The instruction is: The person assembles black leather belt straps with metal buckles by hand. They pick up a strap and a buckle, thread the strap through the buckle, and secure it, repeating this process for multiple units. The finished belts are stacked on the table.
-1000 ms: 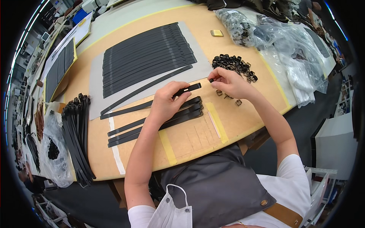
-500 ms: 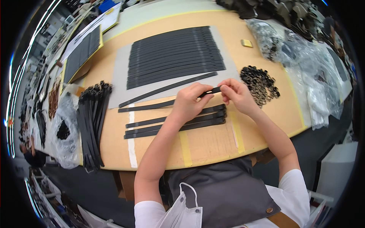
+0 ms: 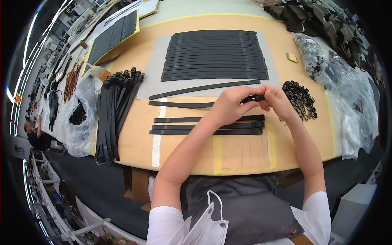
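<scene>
A black strap (image 3: pixel 181 104) runs in from the left and passes through my left hand (image 3: pixel 232 107), whose fingers pinch it near its right end. My right hand (image 3: pixel 278 102) is closed on that same end; the fingertips hide what else may be there. Just beyond lies a single loose strap (image 3: pixel 204 89), slightly slanted. Closer to me, several straps (image 3: pixel 192 130) lie side by side with their right ends doubled over. Right of my right hand is a heap of small dark metal buckles (image 3: pixel 300 100).
A row of flat black straps (image 3: pixel 214 55) covers a grey sheet (image 3: pixel 153 73) at the far side. A bundle of buckled straps (image 3: pixel 116 110) lies left. Clear plastic bags (image 3: pixel 355 106) stand right, near a small yellow block (image 3: pixel 291 57). Another bag (image 3: pixel 83 130) sits far left.
The whole view has shifted, so the table's things appear farther right. My right hand has curled more over the strap's end; both hands still grip the strap.
</scene>
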### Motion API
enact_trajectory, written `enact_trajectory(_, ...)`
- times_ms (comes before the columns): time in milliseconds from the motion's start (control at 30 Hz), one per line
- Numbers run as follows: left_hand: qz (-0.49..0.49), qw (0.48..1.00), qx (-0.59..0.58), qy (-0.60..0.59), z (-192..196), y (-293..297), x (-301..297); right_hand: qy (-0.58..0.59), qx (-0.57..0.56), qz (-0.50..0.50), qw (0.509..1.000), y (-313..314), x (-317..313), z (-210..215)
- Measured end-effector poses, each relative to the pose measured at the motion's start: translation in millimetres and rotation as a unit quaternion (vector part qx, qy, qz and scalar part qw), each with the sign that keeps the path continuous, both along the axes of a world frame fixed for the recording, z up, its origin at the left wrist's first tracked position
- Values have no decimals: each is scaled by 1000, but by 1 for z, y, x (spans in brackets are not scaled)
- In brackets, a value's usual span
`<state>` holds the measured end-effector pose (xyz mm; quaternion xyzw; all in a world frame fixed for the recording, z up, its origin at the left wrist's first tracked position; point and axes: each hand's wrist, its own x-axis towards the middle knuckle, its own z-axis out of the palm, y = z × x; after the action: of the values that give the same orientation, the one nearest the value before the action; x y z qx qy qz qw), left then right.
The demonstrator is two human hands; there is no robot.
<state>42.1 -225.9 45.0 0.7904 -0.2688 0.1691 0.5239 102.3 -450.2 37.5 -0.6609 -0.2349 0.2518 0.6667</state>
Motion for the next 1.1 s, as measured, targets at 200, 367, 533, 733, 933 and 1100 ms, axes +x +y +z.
enact_trajectory(200, 47, 998, -25, 44, 26, 16, -5, -303, -158, -48, 939, 56, 53, -6)
enact_trajectory(367, 135, 986, 34, -96, 112, 61, -40, -367, -258, -48, 892, 74, 43, -22)
enact_trajectory(533, 374, 861, 60, -340, 218, 151, -127, -352, -249, -49, 901, 67, 42, -19)
enact_trajectory(733, 353, 875, 68, -324, 211, 146, -119, -388, -245, -68, 886, 55, 49, -19)
enact_trajectory(933, 168, 978, 116, -48, 103, 77, -45, -174, -99, -68, 977, 45, 33, 18)
enact_trajectory(1100, 52, 990, 111, 65, 41, 22, -19, -57, -52, 70, 995, 20, 0, 34)
